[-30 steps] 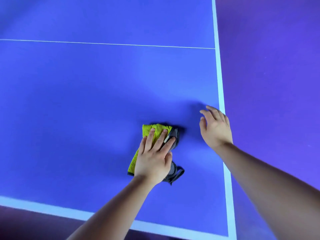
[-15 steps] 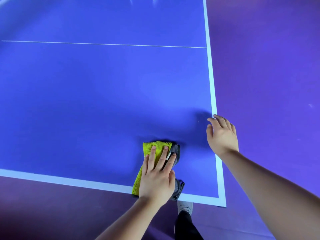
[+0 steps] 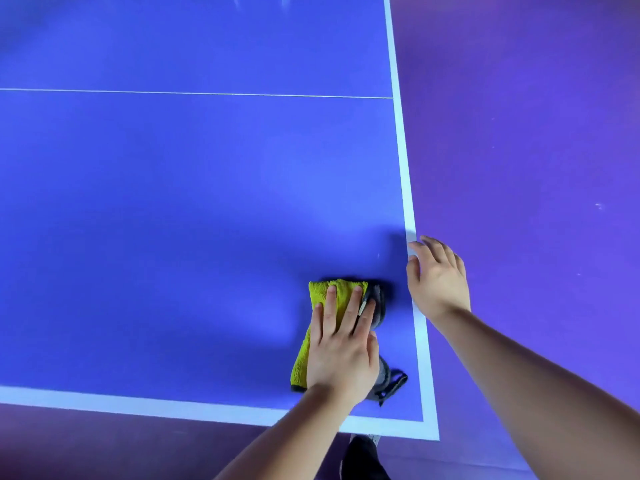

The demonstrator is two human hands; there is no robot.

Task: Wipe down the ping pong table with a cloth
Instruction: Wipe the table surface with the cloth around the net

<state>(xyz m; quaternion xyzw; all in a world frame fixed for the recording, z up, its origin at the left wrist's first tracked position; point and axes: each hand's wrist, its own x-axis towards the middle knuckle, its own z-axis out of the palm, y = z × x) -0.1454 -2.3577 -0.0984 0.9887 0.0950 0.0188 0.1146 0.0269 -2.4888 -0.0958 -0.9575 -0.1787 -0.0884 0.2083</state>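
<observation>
Left grip [image 3: 341, 355], flat and unclenched, presses the cloth [image 3: 320, 294] near the bench [image 3: 173, 202] corner, where a long stroke could drag it off.

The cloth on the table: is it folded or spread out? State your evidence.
Folded. The cloth is a compact pad barely wider than the left hand pressing it, with grey layers bunched along its right edge.

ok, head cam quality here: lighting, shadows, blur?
Head view: heavy blue-violet cast over the table and floor; soft dark shadow on the table between the cloth and right hand; a paler sheen mid-table; left hand and cloth edges sharp; something at the top edge is smeared beyond recognition.
</observation>
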